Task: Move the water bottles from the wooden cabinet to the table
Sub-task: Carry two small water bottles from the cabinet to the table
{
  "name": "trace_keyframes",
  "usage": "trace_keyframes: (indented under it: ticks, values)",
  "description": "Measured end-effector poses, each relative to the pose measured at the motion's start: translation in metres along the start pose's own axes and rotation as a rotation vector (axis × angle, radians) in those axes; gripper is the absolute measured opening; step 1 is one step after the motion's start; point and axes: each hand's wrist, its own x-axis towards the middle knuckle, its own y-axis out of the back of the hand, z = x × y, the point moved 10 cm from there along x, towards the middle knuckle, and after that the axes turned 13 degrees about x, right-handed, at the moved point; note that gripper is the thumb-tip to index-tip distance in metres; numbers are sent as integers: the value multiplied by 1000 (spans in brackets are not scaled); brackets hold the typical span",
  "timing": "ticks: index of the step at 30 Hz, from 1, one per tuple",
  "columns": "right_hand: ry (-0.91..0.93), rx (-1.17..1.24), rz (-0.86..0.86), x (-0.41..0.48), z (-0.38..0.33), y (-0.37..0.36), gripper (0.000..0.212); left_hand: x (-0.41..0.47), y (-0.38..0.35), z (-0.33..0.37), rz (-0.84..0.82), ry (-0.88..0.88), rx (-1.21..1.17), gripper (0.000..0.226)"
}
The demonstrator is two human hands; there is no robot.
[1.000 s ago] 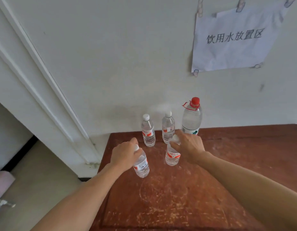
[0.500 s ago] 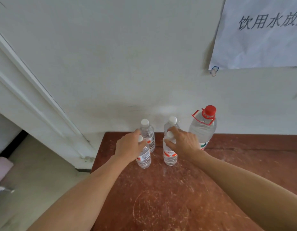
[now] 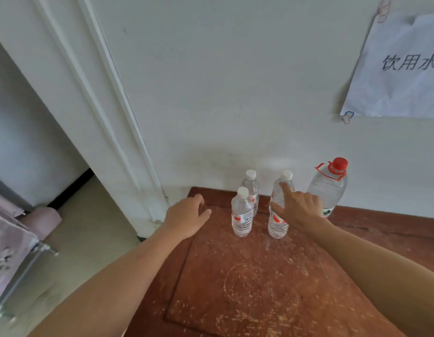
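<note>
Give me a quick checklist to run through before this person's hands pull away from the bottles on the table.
1. Left hand clear of the front left bottle: ok, open and apart.
2. Front left bottle upright: ok.
3. Right hand clear of the front right bottle: not ok, fingers touch it.
4. Front right bottle upright: ok.
5. Big red-capped bottle undisturbed: ok, upright.
6. Bottles well onto the wooden table: ok.

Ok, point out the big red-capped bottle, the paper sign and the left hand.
big bottle [image 3: 329, 188], head view, clear body below the cap.
paper sign [image 3: 403, 93], head view, blank lower part.
left hand [image 3: 186, 218], head view, back of hand.
</note>
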Motion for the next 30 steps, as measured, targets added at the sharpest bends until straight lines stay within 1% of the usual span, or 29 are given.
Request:
trace_keyframes:
  ticks: [3, 7, 11, 16, 18, 22, 24, 27, 29, 30]
  values:
    - [100, 29, -30, -23, -76, -2, 57, -60, 10, -58, -13, 78, 27, 35]
    - [312, 103, -92, -84, -218, -17, 50, -168, 12, -148, -62, 204, 40, 32]
    - [554, 140, -210, -161, -365, -47, 48, -294, 21, -250, -84, 406, 121, 31]
    - [859, 160, -294, -274, -559, -68, 44, -485, 43, -375, -107, 714, 162, 35]
    - [939, 165, -321, -310, -617, -73, 46, -544, 50, -408, -90, 821, 162, 36]
    - [1194, 175, -356, -414, -758, -90, 49, -697, 49, -473, -96, 1090, 132, 36]
    - [1281, 184, -373, -457, -804, -94, 48, -750, 47, -493, -109, 1171, 136, 35]
    - [1463, 201, -376, -542, -894, -107, 48, -850, 45, -535, -132, 1344, 118, 35]
    - [1574, 224, -421, -606, -958, -118, 48, -921, 45, -565, -148, 1465, 112, 35]
    - [1606, 237, -439, -624, -976, -121, 48, -942, 46, -575, -152, 1504, 112, 35]
